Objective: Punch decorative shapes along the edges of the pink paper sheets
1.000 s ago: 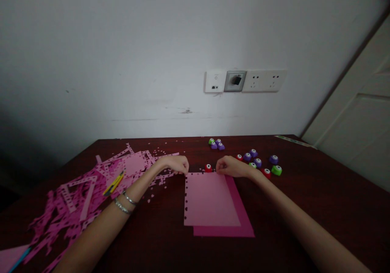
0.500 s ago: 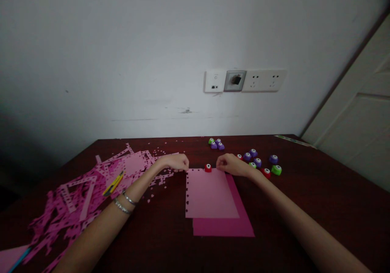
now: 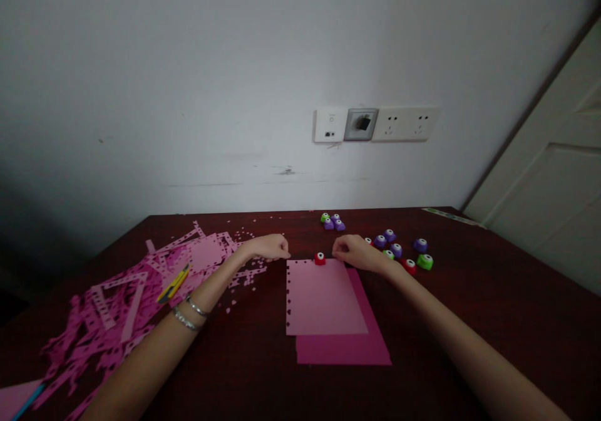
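Note:
A light pink sheet (image 3: pixel 323 299) with small dark holes along its left edge and part of its top edge lies over a darker magenta sheet (image 3: pixel 345 349). On its top edge sits a red punch (image 3: pixel 320 259). My left hand (image 3: pixel 272 247) is closed just off the sheet's top left corner; whether its fingers hold anything is too small to tell. At the top right corner my right hand (image 3: pixel 351 250) has its fingers pinched together, near or on the paper edge.
Pink cut strips (image 3: pixel 106 321) pile up at the left, with a yellow cutter (image 3: pixel 174 283) on them. Purple, green and red punches (image 3: pixel 396 250) stand right of my right hand. More punches (image 3: pixel 328 223) are near the wall. Power sockets (image 3: pixel 404 124) are on the wall.
My left hand has risen slightly away from the light pink sheet's top left corner. The right hand, the red punch and the sheets look almost unchanged.

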Tool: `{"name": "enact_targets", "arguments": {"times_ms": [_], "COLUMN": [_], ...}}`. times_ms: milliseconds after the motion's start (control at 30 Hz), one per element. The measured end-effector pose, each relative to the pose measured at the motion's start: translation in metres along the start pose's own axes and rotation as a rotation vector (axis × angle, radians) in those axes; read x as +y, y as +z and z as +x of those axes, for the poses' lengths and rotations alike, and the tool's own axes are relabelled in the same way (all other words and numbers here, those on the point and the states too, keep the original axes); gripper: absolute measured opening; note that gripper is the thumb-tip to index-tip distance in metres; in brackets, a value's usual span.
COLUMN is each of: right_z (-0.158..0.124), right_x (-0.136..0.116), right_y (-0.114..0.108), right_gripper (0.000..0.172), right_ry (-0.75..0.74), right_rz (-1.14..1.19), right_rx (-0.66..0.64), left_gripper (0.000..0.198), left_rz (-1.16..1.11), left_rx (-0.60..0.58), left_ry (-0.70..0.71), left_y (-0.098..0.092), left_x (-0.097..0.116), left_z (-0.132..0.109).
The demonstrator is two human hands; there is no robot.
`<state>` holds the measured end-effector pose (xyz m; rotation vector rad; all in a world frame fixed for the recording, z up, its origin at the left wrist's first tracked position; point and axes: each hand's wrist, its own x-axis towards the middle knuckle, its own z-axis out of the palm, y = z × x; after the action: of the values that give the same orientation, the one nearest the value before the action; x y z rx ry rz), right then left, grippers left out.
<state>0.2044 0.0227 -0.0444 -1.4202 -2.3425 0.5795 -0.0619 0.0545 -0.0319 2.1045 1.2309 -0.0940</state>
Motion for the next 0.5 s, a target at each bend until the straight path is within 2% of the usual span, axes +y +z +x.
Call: {"name": "enact_targets", "arguments": {"times_ms": [133,200,300,367,500], "right_z": [0.003,0.005,0.007,0.007,0.006], "right_x": [-0.008,-0.012,-0.016,-0.017,-0.016], "right_y": [0.001,0.005,0.01,0.012,0.011], "right_gripper": [0.019,0.023,0.029,0.036,0.043], "right_ry": [-0.011,0.059,0.206,0.256,0.251], "right_rz": [-0.053,0.075,0.321,0.432,0.547], "right_rx": [0.229,0.234,0.08,-0.038,-0.186], "left_gripper": [0.026,0.029,0.034,0.037,0.044], "left_rz": [0.034,0.005,-0.075,-0.13,-0.258], "left_rx": [0.188,0.249,0.291,0.274,0.082], "left_ry": [0.03,0.035,0.033,0.05,0.07], "left_y": [-0.001,0.0,0.002,0.002,0.002], "left_x": [0.003,0.008,0.018,0.024,0.038], "left_z": [0.003,0.004,0.008,0.01,0.013]}}
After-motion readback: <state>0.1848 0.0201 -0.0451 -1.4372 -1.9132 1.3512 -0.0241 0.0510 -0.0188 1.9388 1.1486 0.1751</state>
